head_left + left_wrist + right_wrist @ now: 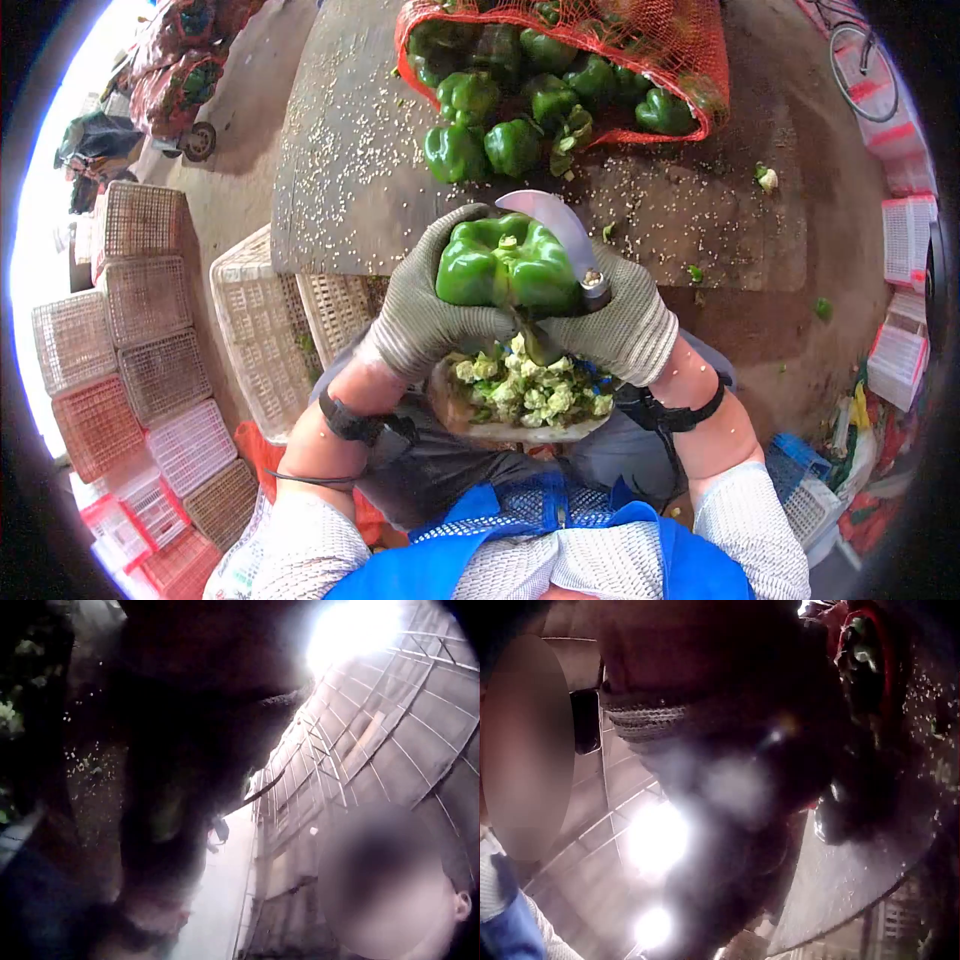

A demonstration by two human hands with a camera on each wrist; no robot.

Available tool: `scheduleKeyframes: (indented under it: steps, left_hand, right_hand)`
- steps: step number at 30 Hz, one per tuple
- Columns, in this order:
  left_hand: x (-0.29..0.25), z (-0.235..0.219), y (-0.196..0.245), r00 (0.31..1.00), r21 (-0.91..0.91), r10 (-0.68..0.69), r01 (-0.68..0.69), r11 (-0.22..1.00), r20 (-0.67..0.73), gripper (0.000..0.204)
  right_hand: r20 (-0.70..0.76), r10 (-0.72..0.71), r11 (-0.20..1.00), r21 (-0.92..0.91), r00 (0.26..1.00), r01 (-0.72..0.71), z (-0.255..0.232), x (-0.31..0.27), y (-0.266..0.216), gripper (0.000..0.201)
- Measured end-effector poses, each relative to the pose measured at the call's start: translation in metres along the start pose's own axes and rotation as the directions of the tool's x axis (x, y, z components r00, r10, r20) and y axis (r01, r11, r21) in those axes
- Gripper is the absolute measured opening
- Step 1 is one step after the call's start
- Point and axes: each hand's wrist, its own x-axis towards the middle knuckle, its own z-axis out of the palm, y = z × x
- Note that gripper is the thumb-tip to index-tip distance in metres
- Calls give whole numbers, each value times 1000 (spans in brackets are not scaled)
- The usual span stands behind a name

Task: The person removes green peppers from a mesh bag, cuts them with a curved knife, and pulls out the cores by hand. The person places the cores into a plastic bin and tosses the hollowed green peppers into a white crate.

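Head view: your gloved left hand (425,290) and gloved right hand (625,320) grip a glossy green bell pepper (508,262) between them, above pale pepper cores (530,390); a curved steel blade (550,222) sits by your right.
Left wrist view: too dark to tell your grip.
Right wrist view: likewise dark.

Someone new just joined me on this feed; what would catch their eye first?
Probably the glossy green pepper at centre, held by the gloved left hand, with the curved knife in the gloved right hand against its side. Next, the orange mesh bag spilling peppers beyond, and the pale cores heaped below the hands.
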Motion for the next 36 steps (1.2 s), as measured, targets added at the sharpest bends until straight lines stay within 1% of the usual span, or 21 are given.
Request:
scheduleKeyframes:
  steps: [3,6,7,9,10,12,15,16,17,19,20,22,23,25,26,27,29,30,31,35,36]
  left_hand:
    - [3,-2,-1,996,-50,-28,32,998,80,107]
    - [4,-11,-8,981,-141,-82,107,984,174,106]
    - [2,-11,-12,972,-272,-79,140,952,221,107]
    - [-3,-10,-13,949,-508,-44,205,836,311,108]
    - [-17,-5,5,931,-594,-98,304,745,353,106]
    - [-20,-10,-17,967,-590,-41,187,785,251,102]
    - [-14,-15,-16,983,-705,134,-9,709,123,96]
    - [-12,-16,-11,978,-748,204,-97,657,52,94]
    - [-10,-17,-6,963,-781,270,-183,597,-19,91]
    - [-22,-41,7,940,-853,340,-145,501,40,91]
    - [-38,-45,8,940,-717,338,-203,667,47,77]
    - [-74,-51,10,940,-337,334,-295,894,63,48]
    - [-99,-33,28,921,-303,314,-239,923,230,35]
    - [-126,0,36,891,-500,210,22,866,402,57]
    - [-139,16,41,863,-558,154,166,813,482,72]
    - [-151,27,27,845,-657,186,231,718,501,95]
    - [-175,32,20,881,-583,165,144,800,444,99]
    - [-184,32,12,910,-545,201,32,838,362,101]
    - [-194,28,5,926,-490,243,-75,868,289,104]
    - [-236,-1,20,953,-643,302,-217,734,24,125]
    - [-243,-17,22,949,-508,310,-298,808,-62,125]
  right_hand:
    - [60,224,974,24,973,-226,-11,-2,-15,59]
    - [58,180,979,85,982,-184,-15,-10,-15,50]
    - [77,182,976,110,980,-189,-18,-13,-14,49]
    - [97,78,956,274,992,-102,-20,-18,1,44]
    - [150,105,917,367,983,-154,-22,-20,1,47]
    - [221,156,883,405,963,-236,-27,-23,-8,50]
    - [237,206,627,713,949,-314,-18,-27,6,56]
    - [208,145,510,822,967,-254,-14,-26,9,56]
    - [125,173,534,822,977,-199,-14,-24,19,54]
    - [104,148,459,873,984,-161,-17,-18,29,54]
    - [84,224,518,834,971,-192,-20,-19,15,53]
    - [82,180,480,863,980,-160,-6,-14,19,50]
    - [108,162,442,881,981,-170,6,-11,10,47]
    - [260,210,344,883,942,-320,26,3,34,49]
    - [279,232,579,731,932,-362,29,15,41,49]
    - [299,136,535,780,944,-324,64,6,-22,48]
    - [300,37,570,777,953,-267,123,18,-59,44]
    - [269,115,712,649,956,-268,147,30,-63,36]
    - [364,161,787,514,917,-342,169,36,-79,30]
    - [445,-109,754,620,889,-217,229,41,-118,46]
    - [476,-164,724,653,864,-222,231,42,-118,51]
